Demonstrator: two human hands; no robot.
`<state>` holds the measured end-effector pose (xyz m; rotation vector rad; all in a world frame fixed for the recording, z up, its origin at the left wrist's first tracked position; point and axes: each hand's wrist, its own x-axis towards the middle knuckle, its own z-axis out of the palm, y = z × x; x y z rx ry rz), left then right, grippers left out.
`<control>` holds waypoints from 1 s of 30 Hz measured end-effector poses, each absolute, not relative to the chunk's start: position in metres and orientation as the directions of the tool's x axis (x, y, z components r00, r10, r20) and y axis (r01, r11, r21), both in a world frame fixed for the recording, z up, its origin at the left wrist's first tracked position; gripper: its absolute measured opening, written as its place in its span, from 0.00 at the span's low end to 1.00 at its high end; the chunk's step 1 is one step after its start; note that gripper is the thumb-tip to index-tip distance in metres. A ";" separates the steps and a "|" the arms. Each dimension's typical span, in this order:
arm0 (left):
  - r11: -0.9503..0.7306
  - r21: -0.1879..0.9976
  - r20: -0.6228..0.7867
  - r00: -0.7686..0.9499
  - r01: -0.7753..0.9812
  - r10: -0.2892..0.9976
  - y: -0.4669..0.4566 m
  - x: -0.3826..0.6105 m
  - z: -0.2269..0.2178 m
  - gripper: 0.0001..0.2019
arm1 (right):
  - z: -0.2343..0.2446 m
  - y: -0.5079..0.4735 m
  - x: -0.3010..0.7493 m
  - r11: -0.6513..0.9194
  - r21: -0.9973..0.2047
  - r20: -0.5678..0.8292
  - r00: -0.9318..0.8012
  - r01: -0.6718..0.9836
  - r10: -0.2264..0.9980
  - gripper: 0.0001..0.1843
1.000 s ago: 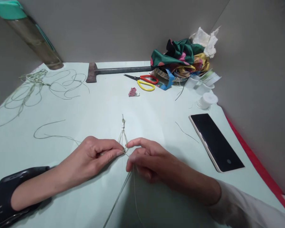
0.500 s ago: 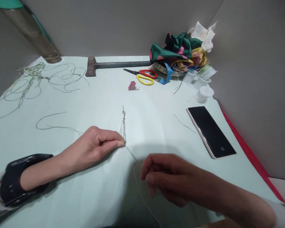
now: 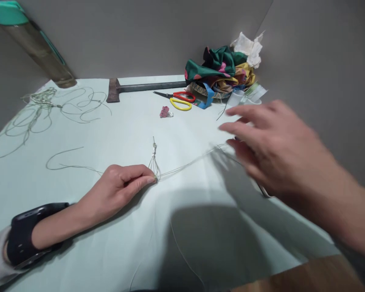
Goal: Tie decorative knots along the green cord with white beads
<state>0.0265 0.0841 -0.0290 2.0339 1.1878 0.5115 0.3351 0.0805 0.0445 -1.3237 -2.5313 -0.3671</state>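
Note:
My left hand (image 3: 121,190) rests on the table with thumb and index finger pinched on a knotted cord (image 3: 153,158). The cord's small white knots stand beyond the fingertips, above a fan of thin strands. Pale strands (image 3: 188,164) stretch from the pinch toward the right, and other thin threads (image 3: 179,245) run down toward me. Over the right side of the table hovers my right hand (image 3: 267,142), its fingers spread and slightly blurred. The strands' far ends lie just below and left of its fingers, apparently not gripped. A phone is almost wholly hidden behind this hand.
Tangled green cords (image 3: 42,99) lie at the left, near a tall bottle (image 3: 39,52). A hammer-like tool (image 3: 152,86), scissors (image 3: 181,100) and a pink binder clip (image 3: 166,112) lie toward the back. Bunched colourful cloth (image 3: 222,67) stands by the grey partition (image 3: 124,36).
My right hand has moved up and away to the right, its fingers spreading. Strands that hung toward me now stretch rightward. My left hand keeps its pinch.

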 end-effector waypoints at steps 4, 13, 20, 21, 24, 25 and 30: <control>-0.402 0.714 0.057 0.525 0.573 0.849 0.079 0.028 -0.029 0.16 | 0.013 0.079 0.282 0.672 -0.211 0.269 -0.619 0.709 0.738 0.10; -0.553 0.649 0.186 0.596 0.522 0.781 0.077 0.023 -0.034 0.12 | -0.039 0.099 0.252 0.713 -0.555 0.283 -0.709 0.429 0.646 0.09; -0.559 0.628 0.199 0.583 0.541 0.788 0.079 0.023 -0.033 0.10 | -0.038 0.103 0.263 0.504 -0.823 0.170 -0.733 0.262 0.658 0.13; -0.563 0.622 0.205 0.581 0.544 0.788 0.079 0.023 -0.033 0.09 | -0.038 0.103 0.263 0.475 -0.847 0.157 -0.741 0.239 0.653 0.13; -0.583 0.595 0.219 0.586 0.554 0.780 0.077 0.021 -0.034 0.09 | -0.040 0.103 0.262 0.455 -0.857 0.134 -0.748 0.242 0.650 0.14; -0.592 0.586 0.223 0.593 0.553 0.774 0.076 0.021 -0.034 0.09 | -0.041 0.103 0.260 0.461 -0.850 0.132 -0.743 0.256 0.656 0.12; -0.603 0.573 0.235 0.594 0.555 0.769 0.077 0.024 -0.033 0.09 | -0.045 0.106 0.257 0.429 -0.872 0.135 -0.724 0.238 0.676 0.10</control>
